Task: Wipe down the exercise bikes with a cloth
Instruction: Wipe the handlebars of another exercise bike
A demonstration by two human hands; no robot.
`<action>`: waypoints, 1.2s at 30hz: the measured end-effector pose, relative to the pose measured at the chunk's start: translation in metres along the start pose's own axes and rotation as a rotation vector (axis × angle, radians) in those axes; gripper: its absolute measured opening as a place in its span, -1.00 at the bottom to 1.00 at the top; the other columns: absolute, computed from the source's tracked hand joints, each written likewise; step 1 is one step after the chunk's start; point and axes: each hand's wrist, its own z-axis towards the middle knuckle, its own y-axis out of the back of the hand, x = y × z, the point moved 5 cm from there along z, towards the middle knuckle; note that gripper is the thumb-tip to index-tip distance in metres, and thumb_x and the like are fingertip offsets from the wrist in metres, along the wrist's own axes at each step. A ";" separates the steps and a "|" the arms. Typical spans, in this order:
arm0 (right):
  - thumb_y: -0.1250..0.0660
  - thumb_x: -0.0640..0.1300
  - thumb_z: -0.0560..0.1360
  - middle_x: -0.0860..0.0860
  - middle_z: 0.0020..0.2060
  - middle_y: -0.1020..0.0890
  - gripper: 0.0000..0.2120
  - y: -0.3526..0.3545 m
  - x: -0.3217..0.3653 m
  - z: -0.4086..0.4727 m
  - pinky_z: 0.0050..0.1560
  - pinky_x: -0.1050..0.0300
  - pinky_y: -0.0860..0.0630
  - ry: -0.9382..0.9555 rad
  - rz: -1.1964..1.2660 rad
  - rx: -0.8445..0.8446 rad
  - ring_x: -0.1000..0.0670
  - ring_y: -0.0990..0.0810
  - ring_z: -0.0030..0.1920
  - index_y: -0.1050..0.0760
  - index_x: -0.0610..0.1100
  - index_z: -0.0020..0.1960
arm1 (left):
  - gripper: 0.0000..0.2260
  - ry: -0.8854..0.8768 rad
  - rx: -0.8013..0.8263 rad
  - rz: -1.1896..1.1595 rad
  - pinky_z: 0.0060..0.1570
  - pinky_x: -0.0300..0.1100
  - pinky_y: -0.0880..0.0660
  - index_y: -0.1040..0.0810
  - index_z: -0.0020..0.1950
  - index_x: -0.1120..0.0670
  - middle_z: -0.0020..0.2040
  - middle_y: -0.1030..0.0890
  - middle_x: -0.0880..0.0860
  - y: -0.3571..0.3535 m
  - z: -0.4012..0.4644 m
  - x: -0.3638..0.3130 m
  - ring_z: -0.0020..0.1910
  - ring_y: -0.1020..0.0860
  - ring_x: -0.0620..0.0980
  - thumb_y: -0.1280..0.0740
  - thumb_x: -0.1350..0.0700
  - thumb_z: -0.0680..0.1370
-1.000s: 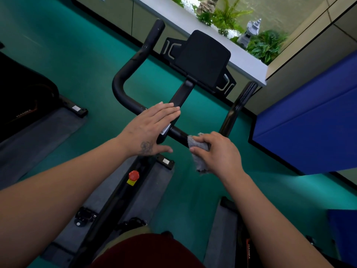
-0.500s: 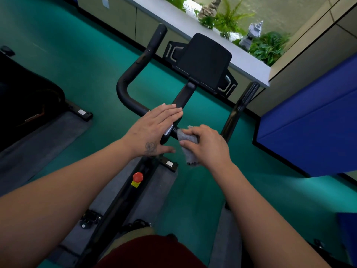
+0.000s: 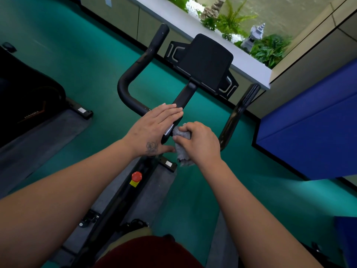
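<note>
Right hand [image 3: 201,141], fingers clamped on grey cloth [image 3: 182,147], now nearer flat, straight-fingered left hand [image 3: 154,128] on handlebar [image 3: 135,74].

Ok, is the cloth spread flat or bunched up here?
Bunched up. The grey cloth is crumpled in the right hand, whose fingers curl round it against the handlebar; a loose end hangs below the hand.

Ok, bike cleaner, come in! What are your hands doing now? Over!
Left hand flat on the handlebar centre. Right hand grips grey cloth, pressed to the bar beside the console stem. Nothing in the way.
</note>
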 end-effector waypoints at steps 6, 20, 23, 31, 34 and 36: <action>-0.42 0.19 0.57 0.09 0.10 -0.63 -0.69 0.008 -0.007 -0.009 0.10 0.02 -0.51 0.028 0.007 0.049 -0.02 -0.59 0.17 -0.63 0.17 0.29 | -0.01 -0.002 -0.021 -0.040 0.66 0.13 -0.19 -0.33 0.64 0.23 0.64 -0.36 0.13 -0.002 0.001 0.001 0.66 -0.28 0.11 -0.54 -0.35 0.43; -0.41 0.00 0.64 0.08 -0.03 -0.61 -0.89 0.087 -0.167 -0.029 -0.12 0.13 -0.48 -0.325 0.434 -0.255 0.17 -0.59 -0.08 -0.54 -0.02 0.07 | -0.21 0.105 -0.134 -0.044 0.63 0.10 -0.25 -0.53 0.50 0.18 0.41 -0.59 0.09 0.006 0.017 -0.012 0.48 -0.51 0.09 -0.29 -0.46 0.59; -0.45 0.05 0.60 0.07 -0.03 -0.65 -0.79 0.097 -0.186 -0.032 -0.31 0.13 -0.61 -0.436 0.571 -0.366 0.09 -0.67 -0.11 -0.56 -0.05 0.12 | -0.25 0.106 -0.119 -0.041 0.63 0.05 -0.27 -0.52 0.51 0.16 0.40 -0.59 0.10 0.005 0.030 -0.017 0.47 -0.51 0.10 -0.28 -0.44 0.61; -0.52 0.07 0.55 0.04 -0.01 -0.66 -0.80 0.088 -0.214 -0.002 0.00 -0.29 -0.68 -0.469 0.775 -0.410 -0.08 -0.71 0.02 -0.53 0.05 0.02 | -0.25 0.212 -0.092 -0.061 0.56 0.04 -0.36 -0.44 0.56 0.14 0.45 -0.52 0.14 -0.003 0.079 -0.027 0.49 -0.45 0.11 -0.29 -0.42 0.61; -0.56 0.00 0.53 0.02 -0.03 -0.63 -0.79 0.087 -0.221 0.019 0.06 -0.23 -0.65 -0.421 0.820 -0.408 -0.01 -0.65 -0.04 -0.52 0.07 -0.02 | -0.27 0.223 -0.096 -0.089 0.57 -0.01 -0.35 -0.43 0.57 0.13 0.45 -0.51 0.10 -0.005 0.096 -0.038 0.48 -0.44 0.08 -0.31 -0.39 0.61; -0.58 -0.04 0.52 -0.01 -0.01 -0.64 -0.78 0.086 -0.228 0.032 0.08 -0.22 -0.64 -0.420 0.862 -0.411 0.02 -0.64 -0.05 -0.52 0.06 -0.03 | -0.28 0.244 -0.088 -0.134 0.55 -0.18 -0.27 -0.41 0.58 0.10 0.46 -0.48 0.05 -0.006 0.107 -0.048 0.48 -0.42 0.02 -0.31 -0.38 0.63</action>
